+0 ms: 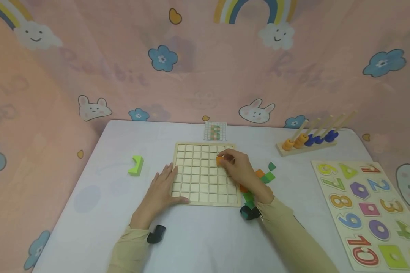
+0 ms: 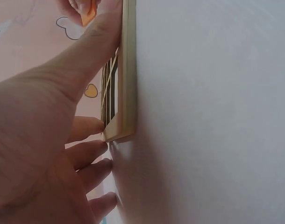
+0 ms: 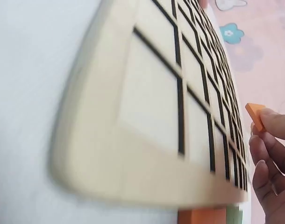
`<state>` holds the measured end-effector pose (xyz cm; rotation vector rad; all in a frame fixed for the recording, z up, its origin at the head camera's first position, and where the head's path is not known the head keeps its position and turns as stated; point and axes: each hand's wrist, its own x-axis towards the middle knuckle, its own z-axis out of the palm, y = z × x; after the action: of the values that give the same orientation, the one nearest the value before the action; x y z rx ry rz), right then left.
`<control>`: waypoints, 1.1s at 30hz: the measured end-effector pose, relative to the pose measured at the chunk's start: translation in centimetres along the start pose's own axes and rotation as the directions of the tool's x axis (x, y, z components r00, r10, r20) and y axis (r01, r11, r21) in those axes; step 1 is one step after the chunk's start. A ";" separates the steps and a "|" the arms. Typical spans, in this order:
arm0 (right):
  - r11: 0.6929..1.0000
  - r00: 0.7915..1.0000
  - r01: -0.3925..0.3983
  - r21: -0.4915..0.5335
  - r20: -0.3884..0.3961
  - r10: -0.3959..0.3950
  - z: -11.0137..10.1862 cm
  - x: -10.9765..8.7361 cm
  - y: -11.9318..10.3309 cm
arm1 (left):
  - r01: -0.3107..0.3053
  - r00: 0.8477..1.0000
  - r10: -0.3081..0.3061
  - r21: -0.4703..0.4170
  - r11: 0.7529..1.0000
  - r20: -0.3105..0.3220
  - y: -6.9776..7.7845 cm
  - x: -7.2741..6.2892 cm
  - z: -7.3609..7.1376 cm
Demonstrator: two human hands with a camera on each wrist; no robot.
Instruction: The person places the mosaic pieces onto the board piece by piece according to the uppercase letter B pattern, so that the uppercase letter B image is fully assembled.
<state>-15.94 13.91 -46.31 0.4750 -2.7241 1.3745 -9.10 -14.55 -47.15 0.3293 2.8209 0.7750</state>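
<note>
A wooden grid board [image 1: 205, 178] lies on the white table. My left hand [image 1: 158, 193] rests along its left side with fingers spread, the thumb at the front edge. In the left wrist view the fingertips [image 2: 101, 169] meet the board's corner. Above the board's upper right cells, my right hand [image 1: 240, 168] pinches a small orange block [image 3: 255, 115] between thumb and fingers. Several loose pieces lie right of the board, among them an orange block [image 1: 259, 173], a green block [image 1: 270, 176] and a dark green rounded piece [image 1: 272, 166]. My right forearm partly covers others.
Behind the board lies a pattern card [image 1: 215, 131]. A light green arch block [image 1: 136, 166] is to the left. At the right stand a peg stand [image 1: 287, 152] with orange and blue beads and a number puzzle board [image 1: 372, 196]. A pink printed cloth [image 1: 205, 76] hangs behind.
</note>
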 end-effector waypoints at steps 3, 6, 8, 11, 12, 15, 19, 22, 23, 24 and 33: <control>1.000 0.999 -0.017 0.015 0.030 0.016 0.9 0.8 -0.6 | 0.008 1.000 -0.008 -0.004 1.000 0.004 0.0 0.0 0.1; 1.000 0.998 -0.018 0.017 0.067 0.017 1.9 1.6 -1.0 | 0.013 1.000 -0.013 -0.012 1.000 0.004 0.0 0.0 0.0; 0.999 0.996 -0.031 0.029 0.088 0.028 2.4 2.1 -1.2 | 0.011 1.000 -0.011 -0.012 1.000 0.004 0.0 0.0 0.0; 0.997 0.992 -0.067 0.042 0.111 0.062 3.2 2.9 -1.7 | 0.003 1.000 -0.003 -0.007 1.000 0.002 -0.1 -0.1 0.0; 0.995 0.991 -0.084 0.046 0.113 0.079 3.4 3.1 -1.9 | 0.000 1.000 0.000 -0.004 1.000 0.002 -0.1 -0.1 0.0; 0.990 0.987 -0.126 0.064 0.110 0.118 3.9 3.9 -2.4 | -0.006 1.000 0.006 -0.004 1.000 0.002 -0.1 -0.2 -0.1; 0.986 0.985 -0.147 0.078 0.100 0.139 4.5 4.6 -2.7 | -0.001 1.000 0.001 -0.010 1.000 0.006 -0.1 -0.2 -0.1; 0.985 0.983 -0.158 0.074 0.103 0.150 4.9 5.1 -2.6 | 0.006 1.000 -0.006 -0.012 1.000 0.010 -0.1 -0.1 -0.1; 0.984 0.983 -0.161 0.073 0.105 0.153 4.9 5.2 -2.6 | 0.007 1.000 -0.007 -0.012 1.000 0.012 -0.1 -0.1 0.0; 0.984 0.982 -0.164 0.069 0.107 0.157 5.0 5.3 -2.6 | 0.008 1.000 -0.008 -0.013 1.000 0.013 -0.1 -0.1 -0.1; 0.993 0.986 -0.106 -0.046 0.121 0.110 5.4 5.6 -2.5 | 0.005 1.000 -0.005 0.003 1.000 0.021 0.0 0.0 -0.2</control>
<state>-20.05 6.82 -46.60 0.4295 -2.9105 1.3561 -9.14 -14.64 -47.00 0.3293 2.8026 0.7624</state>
